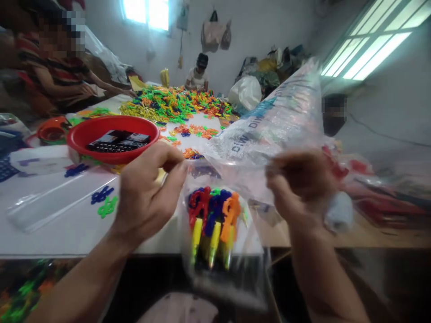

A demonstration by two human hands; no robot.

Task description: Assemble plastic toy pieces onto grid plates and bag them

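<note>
My left hand (148, 193) pinches the top left edge of a small clear plastic bag (218, 260) that hangs in front of the table edge. Inside it sit several colourful plastic toy pieces (213, 220), red, blue, orange and yellow. My right hand (296, 184), blurred, grips the bag's top right edge together with a larger clear printed bag (279, 121) that rises up to the right.
A red bowl (84, 134) holding dark flat items stands on the white table (67, 224). A big heap of colourful toy pieces (175, 103) covers the far table. Loose blue and green pieces (104, 202) lie nearby. Two people sit at the left and far end.
</note>
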